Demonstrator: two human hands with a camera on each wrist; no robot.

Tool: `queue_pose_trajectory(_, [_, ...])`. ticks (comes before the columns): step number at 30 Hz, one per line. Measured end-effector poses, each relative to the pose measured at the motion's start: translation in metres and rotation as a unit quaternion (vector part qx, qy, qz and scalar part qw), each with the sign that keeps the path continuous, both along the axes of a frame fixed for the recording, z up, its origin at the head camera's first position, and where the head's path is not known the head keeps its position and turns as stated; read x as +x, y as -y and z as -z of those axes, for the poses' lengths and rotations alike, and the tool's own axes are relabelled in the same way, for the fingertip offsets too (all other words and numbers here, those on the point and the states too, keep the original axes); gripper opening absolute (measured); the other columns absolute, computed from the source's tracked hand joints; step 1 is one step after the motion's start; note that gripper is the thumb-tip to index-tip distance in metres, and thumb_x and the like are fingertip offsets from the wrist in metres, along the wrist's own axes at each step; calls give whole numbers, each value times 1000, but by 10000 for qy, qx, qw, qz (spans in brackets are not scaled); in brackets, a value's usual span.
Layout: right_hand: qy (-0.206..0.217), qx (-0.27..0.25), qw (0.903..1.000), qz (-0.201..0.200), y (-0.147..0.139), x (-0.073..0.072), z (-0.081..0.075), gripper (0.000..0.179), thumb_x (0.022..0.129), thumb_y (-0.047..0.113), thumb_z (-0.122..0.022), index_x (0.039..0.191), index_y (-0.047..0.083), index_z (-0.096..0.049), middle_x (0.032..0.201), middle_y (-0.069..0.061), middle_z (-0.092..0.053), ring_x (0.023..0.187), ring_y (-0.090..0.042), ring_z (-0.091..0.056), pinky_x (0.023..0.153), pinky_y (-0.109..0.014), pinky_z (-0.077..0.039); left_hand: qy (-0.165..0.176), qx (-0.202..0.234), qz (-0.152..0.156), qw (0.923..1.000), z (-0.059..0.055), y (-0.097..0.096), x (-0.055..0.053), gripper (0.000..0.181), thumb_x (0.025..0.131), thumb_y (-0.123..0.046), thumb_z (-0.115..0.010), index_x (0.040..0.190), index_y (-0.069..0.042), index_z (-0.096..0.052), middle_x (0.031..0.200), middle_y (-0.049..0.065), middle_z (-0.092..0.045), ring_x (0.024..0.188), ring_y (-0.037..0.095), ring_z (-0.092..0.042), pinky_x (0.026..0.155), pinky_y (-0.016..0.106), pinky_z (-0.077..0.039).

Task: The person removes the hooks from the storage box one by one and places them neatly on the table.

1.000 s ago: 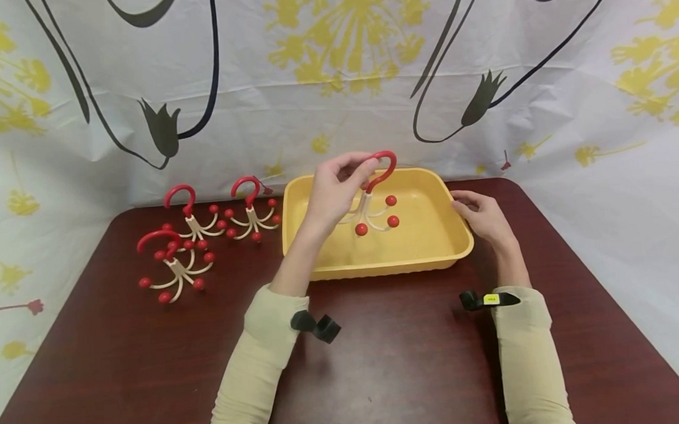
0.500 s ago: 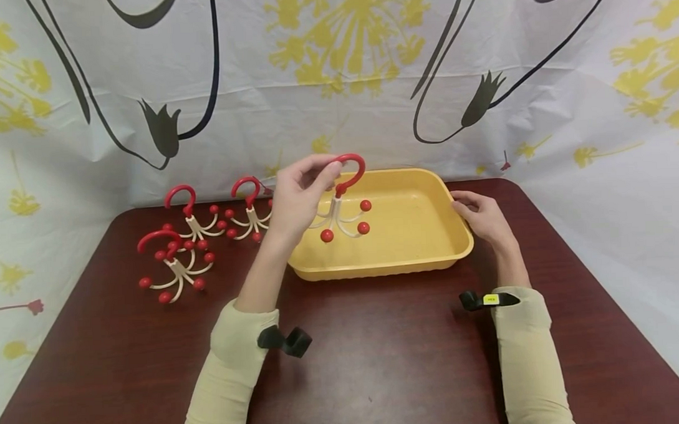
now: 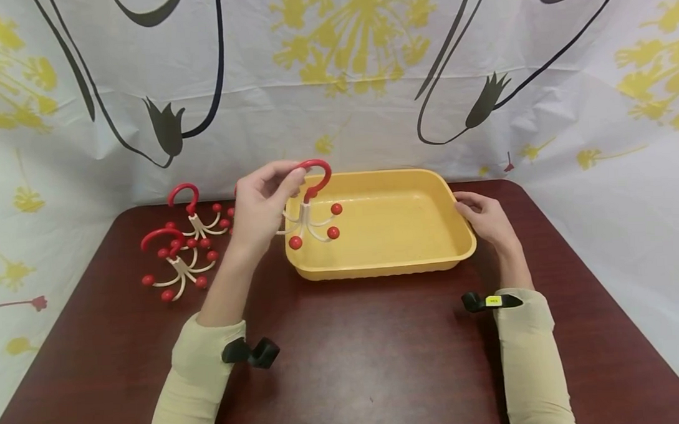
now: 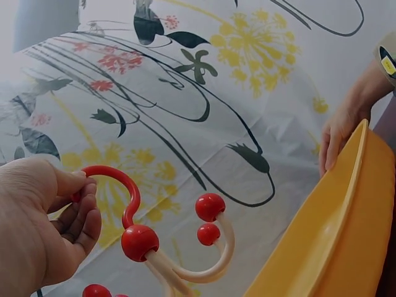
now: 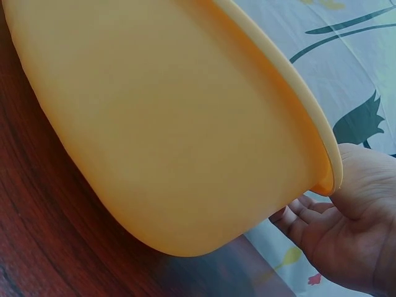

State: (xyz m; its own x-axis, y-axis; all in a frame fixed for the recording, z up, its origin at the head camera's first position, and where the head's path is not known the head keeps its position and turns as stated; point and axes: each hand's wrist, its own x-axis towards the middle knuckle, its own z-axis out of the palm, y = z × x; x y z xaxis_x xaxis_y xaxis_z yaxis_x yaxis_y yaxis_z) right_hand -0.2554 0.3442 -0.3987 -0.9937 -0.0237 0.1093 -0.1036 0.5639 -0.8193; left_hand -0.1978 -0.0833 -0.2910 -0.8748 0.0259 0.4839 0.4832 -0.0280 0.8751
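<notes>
My left hand [image 3: 257, 208] pinches the red hook of a multi-arm hanger [image 3: 305, 214], with thumb and fingertips on the curve. The hanger has a cream stem, curved cream arms and red ball tips. It hangs upright over the left end of a yellow tub [image 3: 383, 268]. In the left wrist view a red ball [image 4: 140, 242] joins the hook to the arms. My right hand [image 3: 486, 219] grips the tub's right rim; in the right wrist view its fingers [image 5: 303, 216] curl beneath the lip. No other object shows inside the tub.
Two similar hangers [image 3: 192, 223] [image 3: 180, 267] stand close together on the dark red table [image 3: 344, 343], left of the tub. Another is mostly hidden behind my left hand. A patterned white cloth [image 3: 365, 130] rises behind the table.
My left hand has moved left with the hanger, from over the tub's middle to its left end. It now covers most of one standing hanger. My right hand stays on the rim.
</notes>
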Motion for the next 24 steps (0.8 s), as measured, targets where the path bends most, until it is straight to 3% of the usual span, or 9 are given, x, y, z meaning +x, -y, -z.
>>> queue_pose_trajectory(3, [-14, -60, 10000, 10, 0, 1, 0, 47, 105, 27, -55, 142, -2, -53, 122, -27, -60, 87, 4, -62, 71, -14, -52, 60, -32, -77, 9999, 1, 9, 3, 25, 96, -12, -71, 114, 5, -71, 94, 9, -70, 85, 25, -60, 79, 28, -55])
queue_pose_trajectory(9, [8, -117, 9999, -12, -1, 0, 0, 47, 106, 26, -55, 143, -3, -53, 123, -28, -59, 87, 3, -62, 71, -15, -53, 183, 37, -231, 9996, 5, 27, 5, 26, 96, -10, -71, 115, 7, -70, 96, 8, -72, 85, 27, -63, 79, 26, -56])
queue_pose_trajectory(14, [17, -65, 10000, -28, -1, -1, 0, 48, 106, 27, -55, 143, -3, -52, 124, -28, -60, 87, 3, -62, 70, -15, -53, 267, 207, -382, 9987, 10, 41, 5, 25, 95, -7, -70, 113, 10, -69, 90, 0, -72, 81, 18, -63, 78, 26, -55])
queue_pose_trajectory(24, [1, 3, 10000, -23, 0, 0, -1, 47, 106, 27, -54, 143, -3, -53, 124, -28, -60, 87, 4, -61, 71, -14, -52, 365, 204, -562, 9975, 23, 65, 7, 23, 95, -8, -71, 112, 7, -71, 93, 2, -72, 83, 18, -65, 78, 23, -56])
